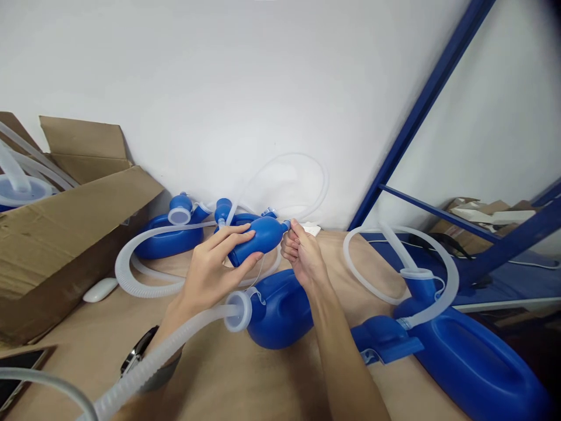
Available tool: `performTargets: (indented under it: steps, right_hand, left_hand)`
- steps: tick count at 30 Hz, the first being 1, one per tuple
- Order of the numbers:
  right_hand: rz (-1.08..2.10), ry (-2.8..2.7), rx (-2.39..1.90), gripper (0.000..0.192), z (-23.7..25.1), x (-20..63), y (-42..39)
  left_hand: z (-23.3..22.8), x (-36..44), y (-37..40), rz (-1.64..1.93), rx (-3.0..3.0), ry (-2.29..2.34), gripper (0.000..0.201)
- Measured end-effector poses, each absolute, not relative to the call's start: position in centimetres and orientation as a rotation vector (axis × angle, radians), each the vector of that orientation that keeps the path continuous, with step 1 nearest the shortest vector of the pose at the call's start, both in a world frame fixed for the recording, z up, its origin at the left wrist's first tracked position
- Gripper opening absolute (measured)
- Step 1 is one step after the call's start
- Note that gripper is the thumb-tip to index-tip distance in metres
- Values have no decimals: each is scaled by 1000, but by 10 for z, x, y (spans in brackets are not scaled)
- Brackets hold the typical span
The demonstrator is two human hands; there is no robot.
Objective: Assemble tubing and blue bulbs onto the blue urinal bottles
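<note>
My left hand [217, 257] is wrapped around the wide body of a blue plastic urinal funnel [263, 235], thumb below and fingers on top. At the funnel's narrow right end, my right hand [304, 251] is closed in a pinch around the neck, where a translucent hose [325, 181] seems to join; the fingers partly hide the joint. Below both hands, a blue urinal bottle [280, 310] lies on the table, with a white cap [239, 311] and a ribbed hose [170, 339] running toward the lower left.
To the left stands an open cardboard box [79, 234] holding hoses. Near it are a white mouse [100, 290] and a dark tablet or phone [20, 374]. Another blue bottle [169, 237] lies at the back; a larger one [477, 356] is at right, near a blue metal frame [416, 117].
</note>
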State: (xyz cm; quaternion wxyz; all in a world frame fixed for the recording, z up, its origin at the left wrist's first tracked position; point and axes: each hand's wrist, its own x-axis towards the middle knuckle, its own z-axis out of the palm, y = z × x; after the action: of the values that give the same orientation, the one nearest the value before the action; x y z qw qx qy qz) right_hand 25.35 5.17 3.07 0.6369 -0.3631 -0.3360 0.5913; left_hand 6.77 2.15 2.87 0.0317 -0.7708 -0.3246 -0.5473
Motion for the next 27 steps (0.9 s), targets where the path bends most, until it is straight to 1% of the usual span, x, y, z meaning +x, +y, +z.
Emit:
performTargets:
  steps: [4,9,12,15,18,24,27]
  right_hand:
    - [1251,-781,-765,59,23,249,57]
    - [1168,-845,-753,61,10,246,64]
    - [1125,-905,-757,63,3,246,67]
    - [1102,-978,-768,61,-2,247,69]
    - [1101,-1033,-793,55,-1,251,69]
    - [1160,-1083,-811,47,12,261,59]
    - [1196,-1107,-812,40,16,262,56]
  left_hand:
    - [28,77,17,-1867,-2323,-1363,26]
    - [34,76,15,-2017,-2358,-1892,43]
    - [38,71,16,-2073,-2378,-2070,51]
    - [39,69,17,-2077,-2378,-2088,53]
    - [39,68,19,-2098,-2362,-2057,51]
    - [41,67,21,-2302,-2275,-2088,55]
    - [42,66,21,-2347,-2265,-2082,56]
